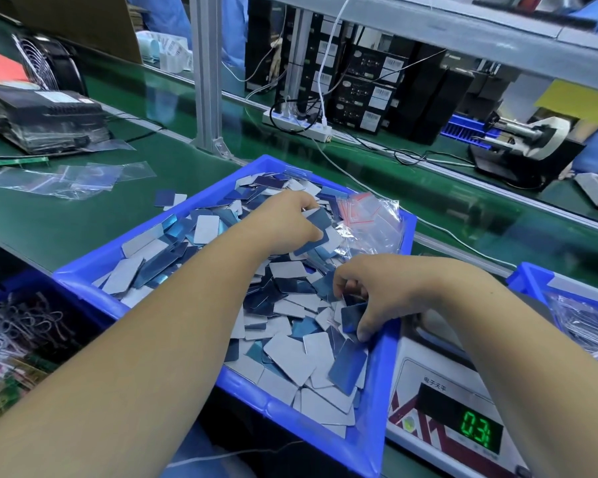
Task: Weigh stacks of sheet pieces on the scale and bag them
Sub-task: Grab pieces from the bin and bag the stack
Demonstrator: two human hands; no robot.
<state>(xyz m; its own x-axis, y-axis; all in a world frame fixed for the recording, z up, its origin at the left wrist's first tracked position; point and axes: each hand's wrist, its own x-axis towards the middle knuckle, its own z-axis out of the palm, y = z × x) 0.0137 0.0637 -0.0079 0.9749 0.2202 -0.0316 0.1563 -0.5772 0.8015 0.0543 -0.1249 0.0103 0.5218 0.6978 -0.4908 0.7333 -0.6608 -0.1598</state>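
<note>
A blue plastic bin (370, 432) in front of me is full of loose rectangular sheet pieces (290, 360), grey-white on one side and shiny blue on the other. My left hand (287, 222) reaches into the far part of the bin and grips a few sheet pieces. Nearer the bin's right edge, my right hand (387, 291) pinches a small stack of blue pieces. A heap of small clear zip bags (370, 222) lies in the bin's far right corner. The white electronic scale (442, 405) stands right of the bin, its green display lit.
Loose clear bags (73, 181) lie on the green belt (66, 219) at left. Another blue bin (567, 305) with bagged items stands at the right edge. A dark bin of rubber bands (25, 326) sits at lower left. A metal post (208, 74), power strip and cables stand behind.
</note>
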